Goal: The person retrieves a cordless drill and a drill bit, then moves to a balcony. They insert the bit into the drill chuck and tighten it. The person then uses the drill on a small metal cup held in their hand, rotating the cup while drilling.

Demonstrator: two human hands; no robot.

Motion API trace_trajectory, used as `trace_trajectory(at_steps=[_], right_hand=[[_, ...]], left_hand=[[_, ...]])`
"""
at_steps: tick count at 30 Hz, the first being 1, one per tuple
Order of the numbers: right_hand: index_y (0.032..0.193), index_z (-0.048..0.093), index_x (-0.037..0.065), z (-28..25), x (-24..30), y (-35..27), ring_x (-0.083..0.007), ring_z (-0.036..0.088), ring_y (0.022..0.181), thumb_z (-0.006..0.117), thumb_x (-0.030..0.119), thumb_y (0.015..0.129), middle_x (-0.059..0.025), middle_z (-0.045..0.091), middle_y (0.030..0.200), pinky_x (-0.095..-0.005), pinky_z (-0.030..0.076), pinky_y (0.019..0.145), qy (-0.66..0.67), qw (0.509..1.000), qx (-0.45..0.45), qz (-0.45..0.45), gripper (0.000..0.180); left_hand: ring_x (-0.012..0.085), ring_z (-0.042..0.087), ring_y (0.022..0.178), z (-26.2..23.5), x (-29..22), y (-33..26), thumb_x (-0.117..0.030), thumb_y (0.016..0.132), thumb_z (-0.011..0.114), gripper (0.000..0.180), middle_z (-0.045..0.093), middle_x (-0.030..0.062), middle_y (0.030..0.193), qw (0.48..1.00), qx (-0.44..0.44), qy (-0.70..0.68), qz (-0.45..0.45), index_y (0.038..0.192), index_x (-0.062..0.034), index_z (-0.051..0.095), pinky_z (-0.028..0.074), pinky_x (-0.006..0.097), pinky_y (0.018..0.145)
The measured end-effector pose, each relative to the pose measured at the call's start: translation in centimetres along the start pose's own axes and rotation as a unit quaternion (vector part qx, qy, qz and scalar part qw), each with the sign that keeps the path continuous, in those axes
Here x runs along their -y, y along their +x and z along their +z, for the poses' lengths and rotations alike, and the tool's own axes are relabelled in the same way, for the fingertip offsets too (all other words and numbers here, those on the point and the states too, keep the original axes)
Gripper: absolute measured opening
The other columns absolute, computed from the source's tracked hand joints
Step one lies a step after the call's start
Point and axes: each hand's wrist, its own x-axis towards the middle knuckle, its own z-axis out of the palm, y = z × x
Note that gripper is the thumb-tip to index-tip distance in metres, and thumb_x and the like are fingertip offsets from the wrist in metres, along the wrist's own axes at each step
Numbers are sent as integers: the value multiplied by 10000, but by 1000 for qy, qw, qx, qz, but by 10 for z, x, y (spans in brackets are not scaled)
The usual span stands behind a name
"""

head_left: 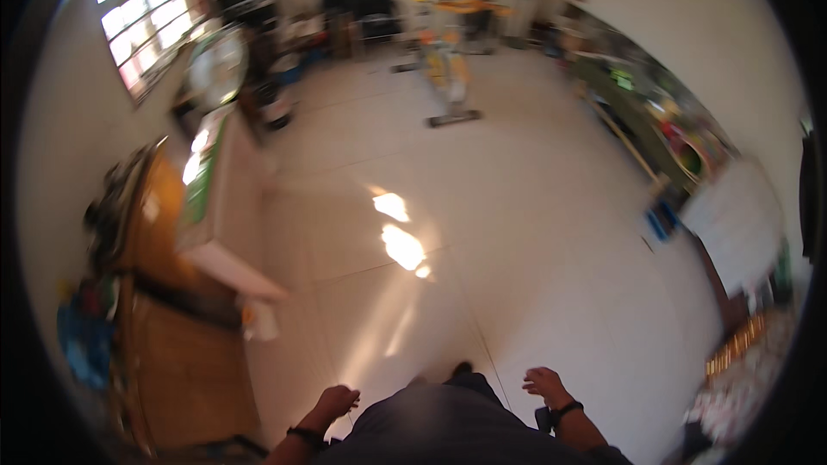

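My left hand (338, 401) hangs at the lower edge, left of my dark-clothed body, with its fingers curled in and no object showing in it. On the other side my right hand (546, 385) is held out over the floor. Its fingers are loosely bent and apart, and it holds nothing. Each wrist wears a dark band, and a small dark object (544, 419) sits by the right wrist. Neither hand touches anything; pale floor tiles (551, 275) lie below both. The picture is smeared by motion.
Wooden furniture (185, 370) and a pale box-like cabinet (228, 215) with a green-edged top stand left. An exercise bike (446, 69) and a black chair (373, 4) are at the back. A long green table (624, 108) with clutter and a white-covered thing (739, 220) line the right.
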Motion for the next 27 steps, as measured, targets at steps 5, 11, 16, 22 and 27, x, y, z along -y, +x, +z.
trace_trajectory(at_steps=[5, 11, 16, 22, 27], right_hand=[[1220, 606, 32, -11, 77, 100, -261, 733, 843, 679, 286, 949, -122, 696, 1023, -349, 594, 686, -93, 992, 65, 58, 379], [1221, 572, 36, -31, 197, 215, -263, 720, 838, 650, 276, 973, -131, 673, 1047, -361, 591, 688, -165, 977, 127, 34, 354], [1209, 562, 51, -53, 296, 319, -234, 709, 756, 625, 288, 1003, -120, 672, 1000, -343, 582, 622, -196, 967, 160, -8, 320], [1272, 570, 68, -60, 379, 403, -244, 712, 754, 621, 278, 996, -115, 684, 1009, -326, 564, 593, -212, 963, 162, -17, 351], [1194, 592, 90, -81, 436, 473, -210, 671, 706, 622, 289, 993, -89, 650, 953, -307, 530, 567, -194, 969, 149, -22, 284]], left_hand=[[228, 766, 852, 26, -25, 5, -443, 975, 553, 509, 772, 138, 970, 991, -73, -102, -37, 987, 33, 733, 604, 360, 715], [278, 740, 828, 56, -117, 14, -453, 979, 528, 466, 754, 160, 918, 957, -165, -226, -77, 934, -40, 739, 578, 406, 760], [224, 752, 838, 63, -195, 56, -486, 990, 495, 546, 769, 131, 961, 974, -211, -78, 7, 995, 4, 736, 585, 365, 758], [288, 739, 809, 42, -285, 103, -482, 998, 439, 576, 754, 159, 864, 972, -193, -105, -83, 867, -4, 733, 552, 415, 795], [402, 689, 861, -1, -350, 176, -386, 963, 525, 435, 727, 209, 884, 983, -173, -33, -54, 900, -10, 735, 528, 503, 837]])
